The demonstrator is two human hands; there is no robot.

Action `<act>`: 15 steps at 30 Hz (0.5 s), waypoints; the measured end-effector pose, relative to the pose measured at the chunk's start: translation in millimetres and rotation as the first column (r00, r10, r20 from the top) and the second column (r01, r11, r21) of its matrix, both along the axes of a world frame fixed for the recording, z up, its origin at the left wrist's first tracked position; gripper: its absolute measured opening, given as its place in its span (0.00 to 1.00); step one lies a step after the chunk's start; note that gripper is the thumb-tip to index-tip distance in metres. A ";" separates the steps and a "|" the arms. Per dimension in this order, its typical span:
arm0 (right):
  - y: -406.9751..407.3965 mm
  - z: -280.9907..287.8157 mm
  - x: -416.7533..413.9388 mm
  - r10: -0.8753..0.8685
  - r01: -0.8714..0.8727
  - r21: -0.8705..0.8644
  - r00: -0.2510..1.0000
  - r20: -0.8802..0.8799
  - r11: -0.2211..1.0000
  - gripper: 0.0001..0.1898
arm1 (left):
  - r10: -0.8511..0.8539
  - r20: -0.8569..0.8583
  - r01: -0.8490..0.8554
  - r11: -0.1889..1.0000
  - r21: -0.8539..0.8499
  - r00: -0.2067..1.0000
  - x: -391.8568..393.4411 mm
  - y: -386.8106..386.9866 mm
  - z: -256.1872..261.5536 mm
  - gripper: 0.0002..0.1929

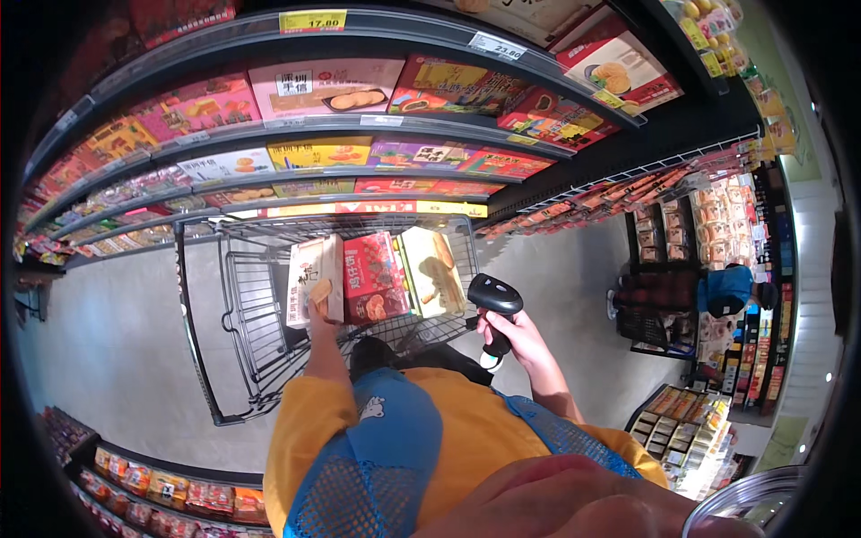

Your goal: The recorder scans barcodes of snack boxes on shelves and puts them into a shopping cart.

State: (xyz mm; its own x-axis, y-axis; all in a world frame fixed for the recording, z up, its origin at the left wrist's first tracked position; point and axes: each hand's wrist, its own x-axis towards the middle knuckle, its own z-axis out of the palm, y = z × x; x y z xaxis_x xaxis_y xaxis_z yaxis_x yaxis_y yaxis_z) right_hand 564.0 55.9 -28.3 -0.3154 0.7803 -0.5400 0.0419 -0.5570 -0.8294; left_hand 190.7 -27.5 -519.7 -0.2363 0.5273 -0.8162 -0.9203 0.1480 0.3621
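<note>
In my right hand [509,331] is a black handheld barcode scanner [496,296], its head turned toward the cart. My left hand [323,315] reaches into the wire shopping cart [245,282] and touches the near end of a pale gift box [303,272] with a biscuit printed on it. Whether the fingers grip that box is not clear. Beside it stands a red biscuit box [374,276]. Further right, a pale yellow box [434,269] stands tilted, with a shadow across its face.
Shelves of boxed biscuits [329,87] rise beyond the cart. Hanging packets [619,191] line a rack at right. A person [726,289] in a blue top stands by a display with a black basket [646,326]. Bagged snacks [168,487] fill shelves at lower left.
</note>
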 end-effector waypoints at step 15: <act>30.8 -5.2 31.8 0.100 -0.097 0.064 0.994 -0.045 0.993 0.12 | 0.156 -0.159 -0.114 0.963 0.243 0.975 27.9 -12.3 232.7 0.29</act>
